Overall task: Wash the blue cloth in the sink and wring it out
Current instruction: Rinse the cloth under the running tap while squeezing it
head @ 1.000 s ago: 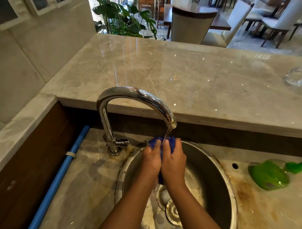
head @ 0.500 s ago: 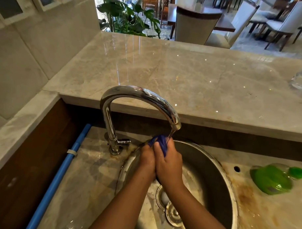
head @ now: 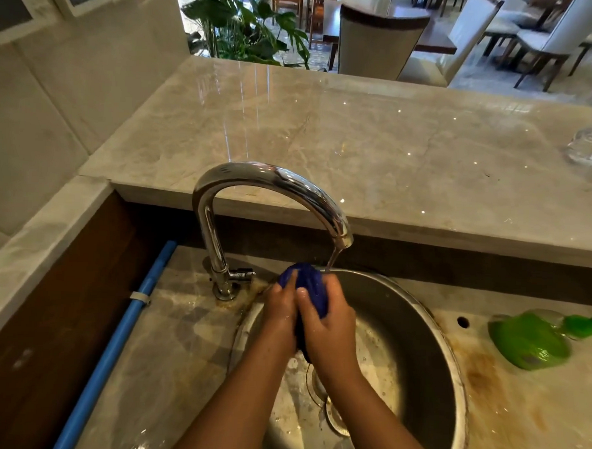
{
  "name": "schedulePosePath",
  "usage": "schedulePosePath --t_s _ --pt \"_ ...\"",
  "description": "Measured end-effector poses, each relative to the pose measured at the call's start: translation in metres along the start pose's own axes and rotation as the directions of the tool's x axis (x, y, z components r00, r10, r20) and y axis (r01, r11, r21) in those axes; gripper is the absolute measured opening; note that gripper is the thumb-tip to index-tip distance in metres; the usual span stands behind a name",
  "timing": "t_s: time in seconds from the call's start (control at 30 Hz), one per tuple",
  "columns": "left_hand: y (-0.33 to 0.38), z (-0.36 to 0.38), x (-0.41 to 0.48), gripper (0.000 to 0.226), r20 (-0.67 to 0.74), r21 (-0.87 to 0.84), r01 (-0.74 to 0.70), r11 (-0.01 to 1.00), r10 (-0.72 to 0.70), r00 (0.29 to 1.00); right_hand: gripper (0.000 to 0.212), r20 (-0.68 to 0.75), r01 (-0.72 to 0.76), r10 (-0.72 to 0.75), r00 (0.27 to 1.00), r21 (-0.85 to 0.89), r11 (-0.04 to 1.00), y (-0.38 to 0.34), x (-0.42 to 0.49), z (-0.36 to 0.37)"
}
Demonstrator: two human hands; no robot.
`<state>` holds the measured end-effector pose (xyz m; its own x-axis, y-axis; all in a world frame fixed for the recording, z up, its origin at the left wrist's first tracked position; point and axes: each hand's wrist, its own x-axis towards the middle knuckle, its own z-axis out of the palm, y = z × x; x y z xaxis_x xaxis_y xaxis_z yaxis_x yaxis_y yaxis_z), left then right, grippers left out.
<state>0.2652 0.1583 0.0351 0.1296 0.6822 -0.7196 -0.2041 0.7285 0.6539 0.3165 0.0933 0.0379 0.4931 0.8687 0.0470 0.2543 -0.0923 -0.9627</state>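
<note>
Water (head: 333, 259) from the faucet (head: 272, 180) meets the blue cloth (head: 307, 285), bunched between our left hand (head: 279, 312) and right hand (head: 331, 329) over the sink (head: 418, 329). More of it shows above our curled, gripping fingers than before.

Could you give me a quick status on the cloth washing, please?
Left hand and right hand grip blue cloth. Cloth bunched under running tap, over sink. Nothing blocking.
</note>
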Motion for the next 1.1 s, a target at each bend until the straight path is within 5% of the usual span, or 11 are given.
schedulePosePath --t_s 0.2,0.4,0.57,0.73,1.1 --pt "-0.019 -0.007 -0.010 0.034 0.144 0.000 -0.070 0.998 0.070 0.987 0.008 -0.104 -0.127 0.126 0.987 -0.006 0.992 0.016 0.026 -0.005" --pt "-0.017 -0.015 -0.009 0.030 0.071 -0.159 -0.019 0.987 0.031 0.997 0.003 -0.189 -0.244 0.293 0.937 0.245 0.938 0.024 0.011 -0.008" --pt "-0.028 -0.018 -0.018 0.031 0.154 -0.159 -0.025 0.987 0.050 0.987 0.032 -0.109 -0.243 0.291 0.951 0.322 0.915 0.017 0.007 -0.006" --pt "-0.025 -0.017 -0.021 0.030 0.151 -0.149 -0.055 0.987 0.078 0.985 0.015 -0.091 -0.160 0.190 0.978 0.262 0.952 0.009 0.014 -0.005" --pt "-0.024 -0.014 -0.021 0.035 0.126 -0.073 -0.067 0.995 0.076 0.989 0.036 -0.157 -0.338 0.409 0.899 0.346 0.875 0.009 0.027 0.002"
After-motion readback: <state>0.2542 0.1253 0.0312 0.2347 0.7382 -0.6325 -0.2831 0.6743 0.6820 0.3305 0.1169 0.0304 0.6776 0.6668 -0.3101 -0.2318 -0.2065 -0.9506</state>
